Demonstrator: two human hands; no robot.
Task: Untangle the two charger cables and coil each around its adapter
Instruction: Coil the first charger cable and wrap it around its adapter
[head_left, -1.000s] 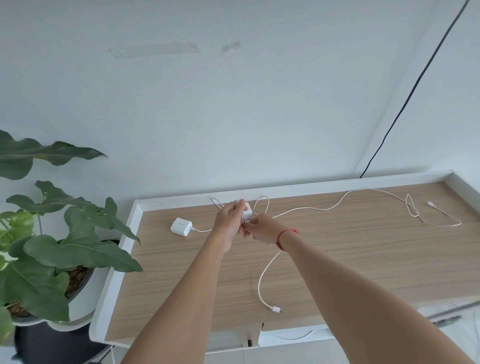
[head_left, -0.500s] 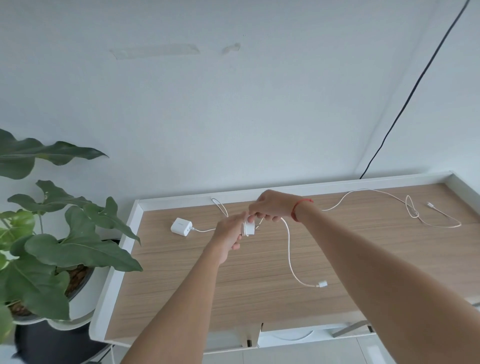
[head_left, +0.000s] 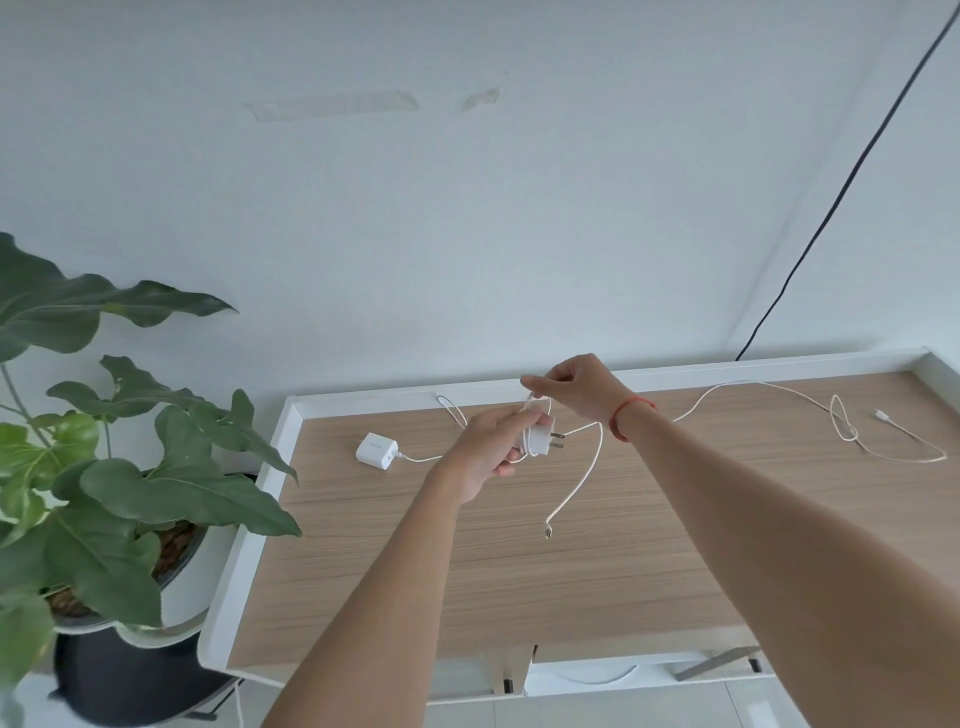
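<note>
left hand (head_left: 483, 448) fingers curled on adapter (head_left: 541, 441); right hand (head_left: 576, 389) fingers pinch cable (head_left: 586, 474), free end swung left.

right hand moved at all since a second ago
Yes: the right hand has swung toward the desk's back rim, lifting the cable over the adapter the left hand holds.
</note>
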